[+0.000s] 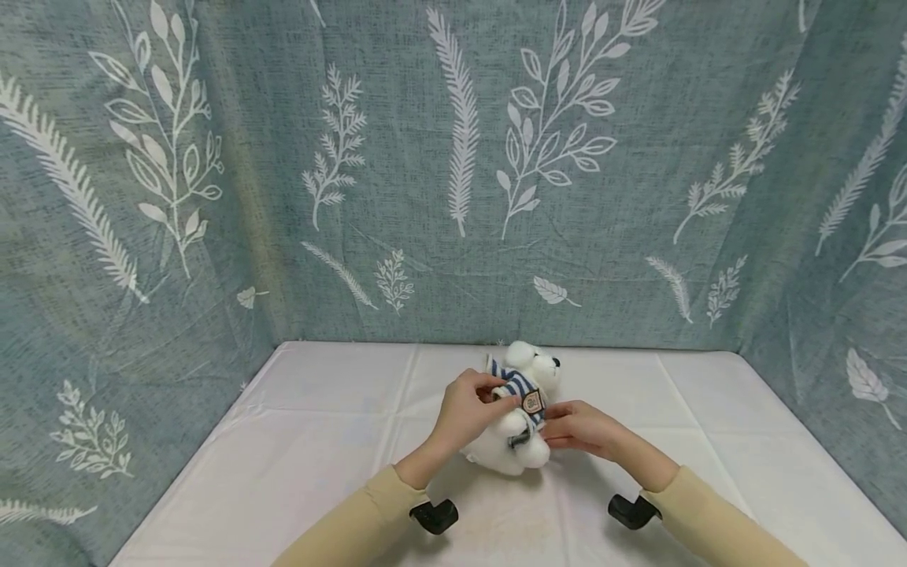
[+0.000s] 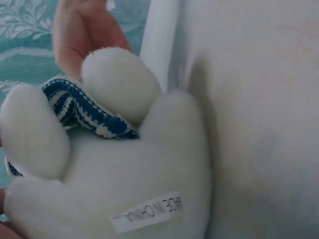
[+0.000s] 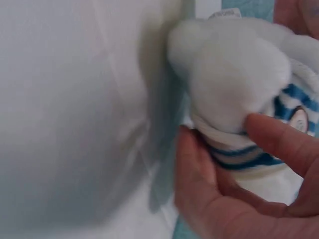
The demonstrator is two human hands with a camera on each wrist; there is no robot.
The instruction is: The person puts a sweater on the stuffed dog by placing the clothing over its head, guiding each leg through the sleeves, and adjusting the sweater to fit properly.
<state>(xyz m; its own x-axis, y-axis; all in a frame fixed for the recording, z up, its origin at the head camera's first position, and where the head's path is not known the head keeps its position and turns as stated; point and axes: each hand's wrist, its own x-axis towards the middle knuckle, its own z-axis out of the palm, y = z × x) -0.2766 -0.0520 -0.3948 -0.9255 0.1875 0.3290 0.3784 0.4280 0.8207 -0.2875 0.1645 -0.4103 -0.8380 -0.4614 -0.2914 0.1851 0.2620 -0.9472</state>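
The plush bear (image 1: 512,425) leans towards one o'clock mid-table (image 1: 319,457); the left hand's (image 1: 468,409) fingers pinch its striped shirt (image 1: 519,384) at nine, the right hand's (image 1: 583,429) curl round its side near four; I'd steady the body and ease the knit gently, sparing the seams

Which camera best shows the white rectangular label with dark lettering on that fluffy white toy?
The left wrist view: the white rectangular label with dark lettering faces the camera on the fluffy white toy, partly readable. The head view doesn't show it; the right wrist view shows a pale tab, possibly it.
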